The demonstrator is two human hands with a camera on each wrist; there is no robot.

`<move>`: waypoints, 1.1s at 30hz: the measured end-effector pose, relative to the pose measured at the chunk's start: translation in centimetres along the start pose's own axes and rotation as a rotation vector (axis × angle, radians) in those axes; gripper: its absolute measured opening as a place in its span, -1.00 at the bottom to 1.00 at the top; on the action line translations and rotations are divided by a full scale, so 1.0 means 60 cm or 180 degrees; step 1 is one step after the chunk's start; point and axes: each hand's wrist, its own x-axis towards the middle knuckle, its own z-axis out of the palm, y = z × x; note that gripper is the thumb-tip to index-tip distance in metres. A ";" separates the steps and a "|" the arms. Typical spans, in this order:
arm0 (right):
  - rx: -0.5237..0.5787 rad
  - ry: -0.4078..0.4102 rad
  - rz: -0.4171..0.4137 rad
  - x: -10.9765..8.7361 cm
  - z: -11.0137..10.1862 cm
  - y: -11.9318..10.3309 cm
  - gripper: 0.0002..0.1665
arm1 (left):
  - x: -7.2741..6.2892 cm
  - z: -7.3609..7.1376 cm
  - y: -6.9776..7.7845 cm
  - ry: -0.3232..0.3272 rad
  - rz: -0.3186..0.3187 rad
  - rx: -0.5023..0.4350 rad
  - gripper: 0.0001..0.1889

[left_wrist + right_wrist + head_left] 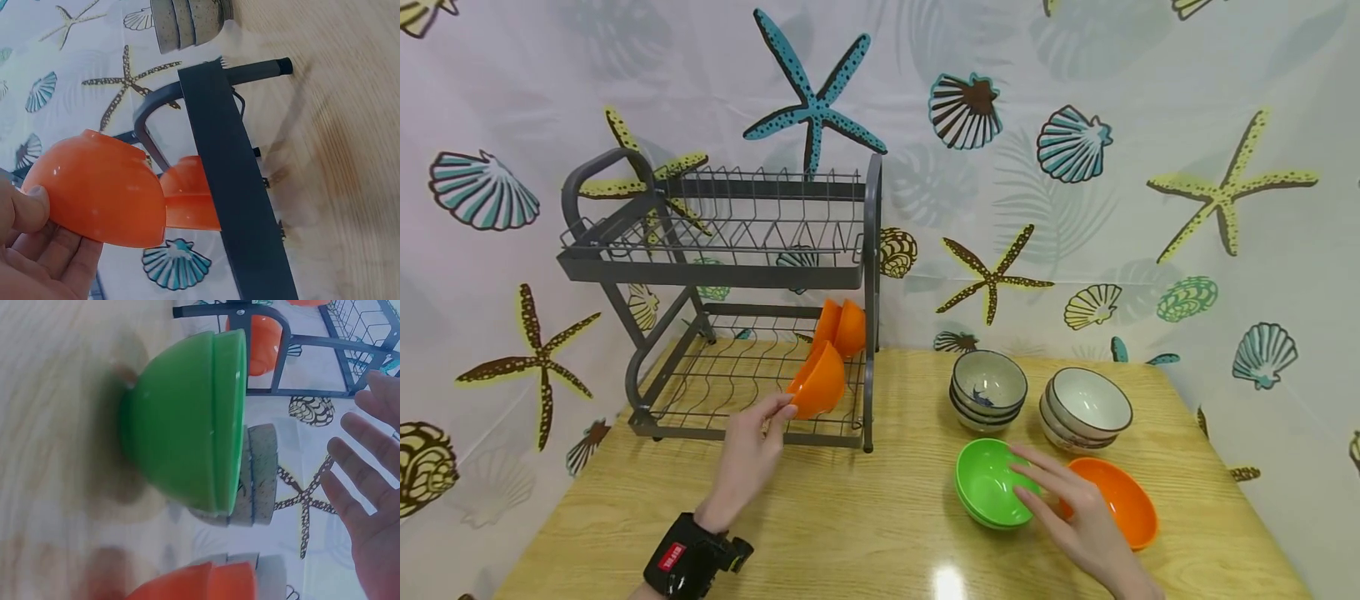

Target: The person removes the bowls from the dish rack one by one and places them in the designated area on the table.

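Note:
My left hand (pixel 756 454) pinches the rim of an orange bowl (pixel 822 385) between thumb and fingers. That bowl is tipped on its side over the lower tier of the dark dish rack (pixel 748 435), near its right end. Two more orange bowls (pixel 850 327) stand on edge just behind it. In the left wrist view the held bowl (pixel 100 187) shows its rounded outside. My right hand (pixel 1078 508) hovers with fingers spread above nested green bowls (pixel 988 483), holding nothing. The right wrist view shows the fingers (pixel 359 469) apart from the green bowls (pixel 181 425).
Nested orange bowls (pixel 1120 500) sit right of the green ones, partly behind my right hand. Behind them stand a stack of grey patterned bowls (pixel 988 387) and a stack of white bowls (pixel 1090 408). A patterned cloth (pixel 1112 275) hangs behind the wooden table (pixel 865 517).

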 end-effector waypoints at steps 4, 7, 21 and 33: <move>0.0071 -0.0042 -0.0014 0.014 0.004 -0.007 -0.42 | -0.015 0.012 0.019 -0.0004 0.0348 0.0069 -0.85; 0.0165 -0.0009 -0.0148 0.026 0.011 -0.011 -0.40 | -0.027 0.021 0.033 -0.0060 0.0584 0.0237 -0.83; 0.0560 0.0222 -0.1001 0.065 0.056 -0.040 -0.58 | -0.064 0.054 0.076 -0.0329 0.1461 0.0588 -0.81; 0.0505 0.0071 -0.1099 0.069 0.078 -0.058 -0.57 | -0.077 0.072 0.088 -0.0714 0.1555 0.0811 -0.76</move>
